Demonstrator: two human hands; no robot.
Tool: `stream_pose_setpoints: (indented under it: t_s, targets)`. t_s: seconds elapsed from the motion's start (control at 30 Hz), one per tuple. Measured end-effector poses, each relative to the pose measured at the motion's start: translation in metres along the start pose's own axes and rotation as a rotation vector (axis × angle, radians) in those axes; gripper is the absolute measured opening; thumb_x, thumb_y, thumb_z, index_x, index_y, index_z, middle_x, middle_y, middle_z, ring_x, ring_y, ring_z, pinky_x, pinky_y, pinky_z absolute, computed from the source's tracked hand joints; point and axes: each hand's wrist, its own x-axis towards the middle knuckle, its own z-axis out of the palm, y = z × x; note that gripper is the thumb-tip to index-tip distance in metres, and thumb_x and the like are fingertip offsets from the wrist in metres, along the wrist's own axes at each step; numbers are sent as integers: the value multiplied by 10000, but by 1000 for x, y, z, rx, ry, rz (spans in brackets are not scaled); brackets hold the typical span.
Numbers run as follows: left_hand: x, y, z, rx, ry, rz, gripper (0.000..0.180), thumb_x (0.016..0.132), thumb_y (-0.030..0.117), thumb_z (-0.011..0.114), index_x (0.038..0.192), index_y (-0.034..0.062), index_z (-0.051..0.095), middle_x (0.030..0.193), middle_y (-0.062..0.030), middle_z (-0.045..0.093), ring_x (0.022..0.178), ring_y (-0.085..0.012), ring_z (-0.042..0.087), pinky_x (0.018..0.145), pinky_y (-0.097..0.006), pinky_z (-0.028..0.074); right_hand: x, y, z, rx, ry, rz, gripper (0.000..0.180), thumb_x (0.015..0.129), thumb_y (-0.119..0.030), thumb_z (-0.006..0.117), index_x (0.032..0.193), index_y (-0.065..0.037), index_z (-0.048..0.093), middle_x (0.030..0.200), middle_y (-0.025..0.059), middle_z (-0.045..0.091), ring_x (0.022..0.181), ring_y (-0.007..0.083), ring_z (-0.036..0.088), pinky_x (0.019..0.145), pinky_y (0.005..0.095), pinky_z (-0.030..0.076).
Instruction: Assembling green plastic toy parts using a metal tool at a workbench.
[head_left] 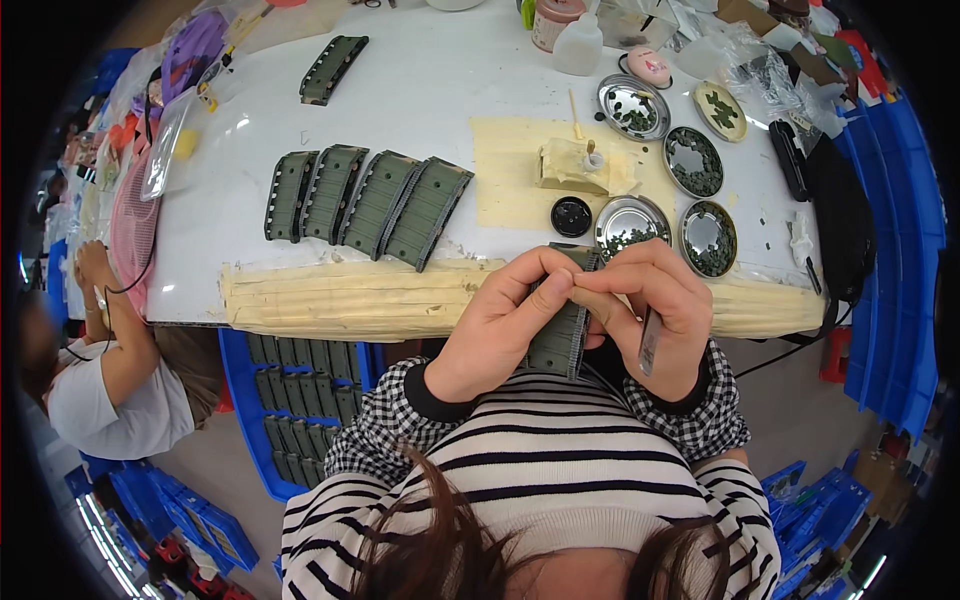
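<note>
A ribbed green piece (pixel 555 345) is held above the near edge of the white table (pixel 400 100), on the person's side of the taped block (pixel 570 165). Its upper part is pinched by the left hand (pixel 500 325), thumb and forefinger pressed together. The grip of the right hand (pixel 660 310) is closed at the same edge, its fingertips meeting the left thumb, and a slim metal tool (pixel 650 340) is also kept in it. Whether a tiny part is caught between the fingertips cannot be told.

Work on the held piece is judged to be under way and unfinished. Plenty of small green parts are left loose in the round metal dishes (pixel 628 208), set to the right of the taped block and on its near right side. Four similar pieces (pixel 375 200) are lined up to the left of the block, and a lone piece (pixel 334 70) is laid farther off beyond them. More are stacked in a blue crate (pixel 245 420), lower down and nearer the person than the block, to its left. Which of these are finished cannot be judged.
</note>
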Motion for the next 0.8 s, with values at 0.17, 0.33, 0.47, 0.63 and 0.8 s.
stream_pose_setpoints:
  t_s: [0.17, 0.33, 0.47, 0.63, 0.8]
  targets:
    - [0, -6, -2, 85, 69, 69, 212, 1050, 222, 462, 1025, 23, 530, 921, -36, 601, 834, -95, 586, 768, -240, 506, 0, 2, 2, 40, -19, 21, 235, 719, 35, 797, 933, -24, 720, 806, 74, 627, 646, 156, 619, 541, 266, 483]
    - [-2, -2, -2, 49, 68, 46, 202, 1047, 212, 472, 1026, 21, 532, 915, -27, 598, 830, -83, 577, 765, -233, 503, 5, -1, -3, 12, -71, -51, 231, 725, 41, 780, 933, -12, 694, 812, 80, 630, 585, 163, 627, 489, 283, 492]
    - [-3, 2, -2, 320, 62, 100, 185, 1049, 181, 455, 1082, 10, 516, 984, -43, 591, 868, -84, 570, 802, -238, 494, 10, 5, -9, -212, -84, -302, 221, 703, 40, 776, 886, -10, 661, 792, 92, 622, 577, 198, 627, 494, 290, 498]
    - [-5, 0, 15, 385, 224, 248, 439, 997, 21, 464, 1412, 19, 319, 1076, -70, 568, 910, -117, 568, 866, -253, 468, 15, 2, -12, -198, -11, -289, 234, 680, 34, 776, 871, -22, 653, 769, 90, 616, 582, 215, 622, 499, 292, 498]
    - [-10, 1, 3, 821, 139, 376, 832, 901, -41, 566, 1557, 43, 63, 1040, -204, 654, 889, -225, 653, 825, -287, 495, 18, -1, -13, -221, -31, -340, 236, 683, 33, 769, 888, -19, 663, 782, 90, 624, 590, 209, 624, 503, 293, 499]
